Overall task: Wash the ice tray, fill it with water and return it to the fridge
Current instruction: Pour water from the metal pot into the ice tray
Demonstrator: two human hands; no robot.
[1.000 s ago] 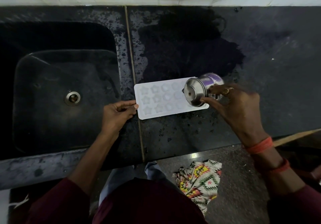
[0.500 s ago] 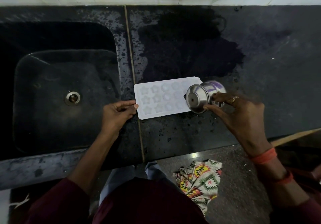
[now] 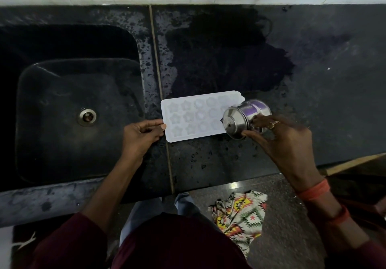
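A white ice tray [image 3: 194, 117] with star and round cells lies flat on the dark counter [image 3: 323, 105], just right of the sink. My left hand [image 3: 141, 136] pinches the tray's left edge. My right hand [image 3: 286, 141] grips a small steel cup [image 3: 243, 118], tipped on its side with its mouth turned left over the tray's right end. The cup hides the tray's right cells. Whether water lies in the cells is too faint to tell.
A dark stone sink [image 3: 69, 114] with a metal drain [image 3: 87, 116] fills the left. Wet patches and droplets cover the counter around the tray. A patterned cloth [image 3: 240, 216] lies on the floor below the counter's front edge.
My right hand has carried the tipped cup slightly rightward along the tray, to its right end. My left hand and the tray have stayed put.
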